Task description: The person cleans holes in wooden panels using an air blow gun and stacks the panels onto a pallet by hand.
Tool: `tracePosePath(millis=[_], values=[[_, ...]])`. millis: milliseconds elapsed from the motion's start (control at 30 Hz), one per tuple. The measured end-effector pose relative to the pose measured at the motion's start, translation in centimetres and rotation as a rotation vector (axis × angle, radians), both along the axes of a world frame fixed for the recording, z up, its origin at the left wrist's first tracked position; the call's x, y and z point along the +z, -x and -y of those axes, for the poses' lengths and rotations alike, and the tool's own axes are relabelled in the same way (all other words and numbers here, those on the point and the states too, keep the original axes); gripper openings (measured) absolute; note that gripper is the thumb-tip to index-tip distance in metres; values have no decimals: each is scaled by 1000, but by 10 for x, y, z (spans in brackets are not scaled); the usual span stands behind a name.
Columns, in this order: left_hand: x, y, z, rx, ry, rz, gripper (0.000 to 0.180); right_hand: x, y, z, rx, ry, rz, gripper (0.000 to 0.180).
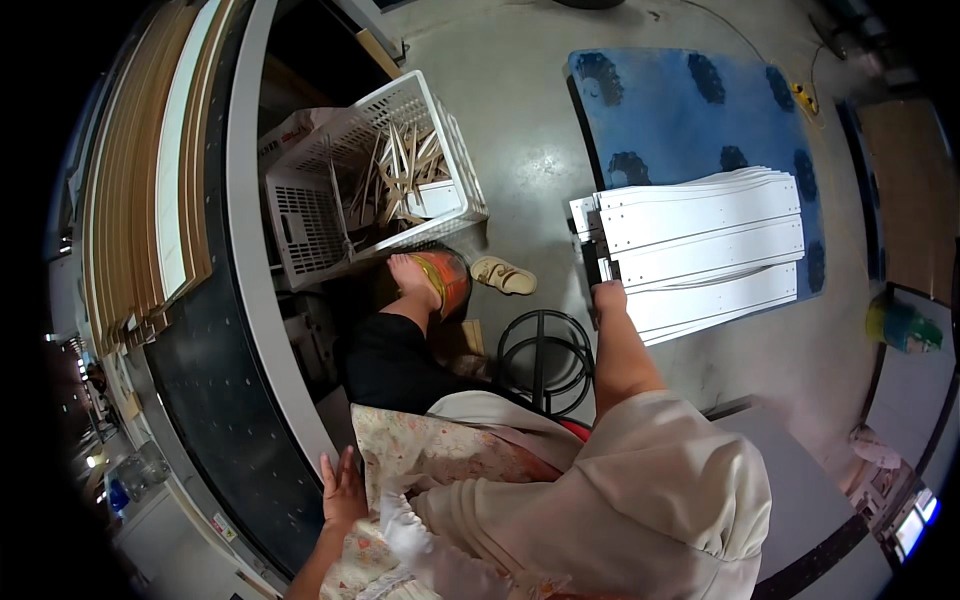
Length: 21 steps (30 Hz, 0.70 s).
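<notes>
My left hand (345,490) lies with its fingers spread against the grey metal edge (272,360) of a long dark bench, nothing held in it. Stretched out to the right, my right hand (609,296) is closed at the left end of a stack of white boards (700,235) with small holes. Its fingertips are hidden, so what it grips is unclear. Several board layers lie slightly askew on a blue worn platform (660,110).
A white plastic crate (440,110) of thin offcut strips (405,165) stands left of centre. Brown-edged panels (150,170) are stacked on the dark bench (225,430). A round black stool frame (540,365) and a beige sandal (504,275) are on the floor near my bare foot.
</notes>
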State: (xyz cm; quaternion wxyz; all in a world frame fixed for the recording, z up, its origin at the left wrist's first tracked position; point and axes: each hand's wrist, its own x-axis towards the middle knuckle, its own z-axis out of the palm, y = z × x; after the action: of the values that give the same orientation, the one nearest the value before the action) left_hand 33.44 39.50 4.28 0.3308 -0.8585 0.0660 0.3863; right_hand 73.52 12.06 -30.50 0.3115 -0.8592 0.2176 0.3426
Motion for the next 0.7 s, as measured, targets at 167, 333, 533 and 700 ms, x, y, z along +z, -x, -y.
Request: tracePosePath(millis=[167,333,533,700], values=[[-30,34,-10,87,133,-313,44,-81,-17,21,-154,-87,-4,27],[-38,69,-21,93,179,-396,46,-88,-30,13,-410,-289,0,24],[-39,81,-29,112,203,-458,48,-103,-44,14,-523,-338,-90,29],[-36,99,-28,137,192,-449,50,-91,-42,-1,-597,-415,-101,46]])
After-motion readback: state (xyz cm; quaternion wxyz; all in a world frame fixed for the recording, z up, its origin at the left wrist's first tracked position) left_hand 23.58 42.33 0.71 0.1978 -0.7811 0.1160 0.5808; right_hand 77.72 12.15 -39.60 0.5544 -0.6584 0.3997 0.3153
